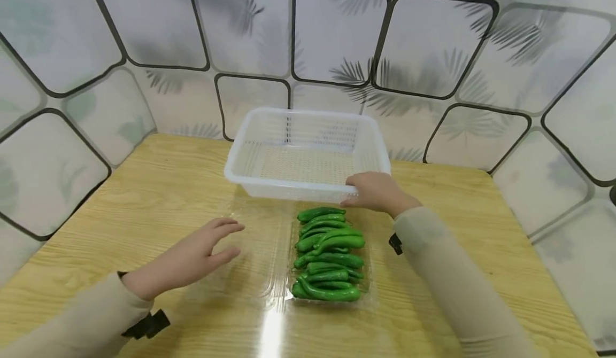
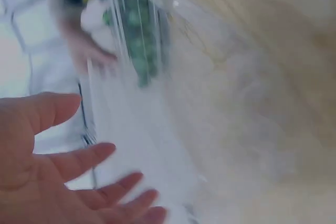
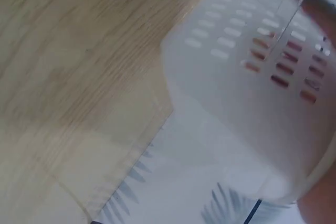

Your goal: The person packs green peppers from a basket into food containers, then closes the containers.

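My right hand (image 1: 375,193) grips the near right rim of a white plastic basket (image 1: 303,191) with slotted sides. In the right wrist view the basket's perforated wall (image 3: 210,87) fills the right side, with fingers showing through its slots. Nothing lies inside the basket in the head view. My left hand (image 1: 192,256) hovers over the left of the table, fingers spread and holding nothing; the left wrist view shows its palm (image 2: 21,182) too. Between the hands several green peppers (image 1: 329,262) lie stacked crosswise in a clear plastic box (image 1: 368,288), its clear lid (image 1: 250,262) folded out to the left.
All of this is on a wood-grain table (image 1: 144,187). Behind and at both sides rises a patterned wall covering (image 1: 337,32) with dark outlines and leaf prints. The basket stands toward the back edge, just beyond the pepper box.
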The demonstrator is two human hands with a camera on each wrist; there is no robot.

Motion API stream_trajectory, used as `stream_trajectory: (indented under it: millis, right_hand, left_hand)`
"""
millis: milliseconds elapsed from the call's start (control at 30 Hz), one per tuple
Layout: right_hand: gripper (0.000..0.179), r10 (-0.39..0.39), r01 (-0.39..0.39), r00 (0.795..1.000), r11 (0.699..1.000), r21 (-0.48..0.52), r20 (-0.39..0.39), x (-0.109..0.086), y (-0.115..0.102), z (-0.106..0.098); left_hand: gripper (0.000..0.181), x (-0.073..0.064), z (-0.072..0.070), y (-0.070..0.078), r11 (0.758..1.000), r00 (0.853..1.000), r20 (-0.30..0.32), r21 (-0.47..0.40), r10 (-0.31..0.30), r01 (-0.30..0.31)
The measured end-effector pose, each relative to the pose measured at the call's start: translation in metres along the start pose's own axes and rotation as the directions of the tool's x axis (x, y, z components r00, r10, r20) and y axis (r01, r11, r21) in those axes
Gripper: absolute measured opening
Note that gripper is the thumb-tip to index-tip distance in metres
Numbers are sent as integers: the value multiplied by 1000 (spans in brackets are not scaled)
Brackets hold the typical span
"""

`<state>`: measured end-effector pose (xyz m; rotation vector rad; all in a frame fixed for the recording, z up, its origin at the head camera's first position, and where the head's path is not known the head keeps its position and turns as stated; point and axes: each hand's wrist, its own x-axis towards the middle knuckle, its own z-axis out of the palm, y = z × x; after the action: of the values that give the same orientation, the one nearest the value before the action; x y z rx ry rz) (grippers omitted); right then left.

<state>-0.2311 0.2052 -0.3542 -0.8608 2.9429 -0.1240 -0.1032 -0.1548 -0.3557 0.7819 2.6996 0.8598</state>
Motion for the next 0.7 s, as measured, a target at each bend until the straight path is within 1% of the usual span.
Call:
stream_trajectory:
  millis: [33, 67, 100, 133, 167, 200, 233, 267, 300, 333, 367, 400, 433, 500, 533, 567, 633, 700]
  right_hand:
    - [37, -27, 30, 998, 998, 52, -54, -1, 1, 0]
    - [37, -53, 65, 991, 993, 98, -121, -4, 2, -1]
    - [37, -76, 104, 978, 986, 133, -196, -7, 3, -2]
    - [34, -95, 139, 959, 979, 152, -269, -11, 2, -4]
    - [30, -104, 165, 940, 973, 164, -326, -16, 1, -6]
    - [24, -101, 175, 926, 968, 178, -363, -21, 0, -8]
    - [20, -90, 168, 922, 970, 178, -376, -30, -2, -9]
    - [19, -74, 146, 927, 974, 174, -367, -38, -3, -10]
    - [20, -53, 119, 942, 976, 181, -331, -47, -6, -10]
    - [22, -26, 81, 961, 978, 192, -275, -55, -7, -8]
    - [24, 3, 39, 980, 978, 206, -198, -62, -9, -6]
    - [26, 30, -3, 993, 974, 227, -113, -68, -10, -3]
    - [28, 55, -46, 998, 967, 251, -29, -74, -11, 1]
    - [30, 81, -111, 991, 938, 328, 104, -82, -12, 9]
    - [31, 85, -132, 986, 922, 364, 144, -84, -11, 13]
    - [31, 80, -146, 981, 900, 412, 174, -86, -11, 16]
    - [31, 60, -147, 980, 856, 495, 187, -89, -12, 21]
    - [29, 40, -133, 983, 823, 553, 177, -90, -13, 23]
  left_hand:
    - [55, -4, -3, -7, 996, 998, 18, -64, -53, 54]
    - [60, -9, -6, -14, 986, 994, 46, -126, -100, 105]
    - [63, -13, -7, -20, 971, 987, 76, -183, -140, 152]
    - [67, -17, -8, -25, 953, 978, 109, -230, -176, 197]
    - [69, -22, -9, -29, 932, 968, 140, -274, -207, 239]
    - [71, -25, -9, -33, 909, 957, 171, -309, -235, 279]
    - [73, -28, -8, -36, 882, 942, 209, -345, -262, 322]
    - [75, -30, -8, -39, 854, 927, 242, -374, -285, 360]
    - [76, -32, -7, -42, 827, 916, 267, -405, -301, 390]
    - [76, -34, -7, -45, 803, 907, 284, -433, -310, 410]
    - [76, -36, -7, -48, 784, 905, 289, -459, -313, 418]
    - [75, -38, -7, -51, 772, 906, 287, -479, -312, 418]
    - [75, -40, -8, -54, 756, 906, 288, -504, -310, 418]
    - [73, -43, -8, -59, 731, 916, 281, -553, -287, 399]
    - [72, -45, -8, -61, 720, 920, 281, -574, -273, 389]
    - [71, -46, -8, -63, 711, 925, 283, -594, -253, 377]
    - [70, -48, -7, -66, 679, 928, 299, -636, -221, 367]
    - [69, -48, -6, -69, 654, 928, 308, -661, -211, 369]
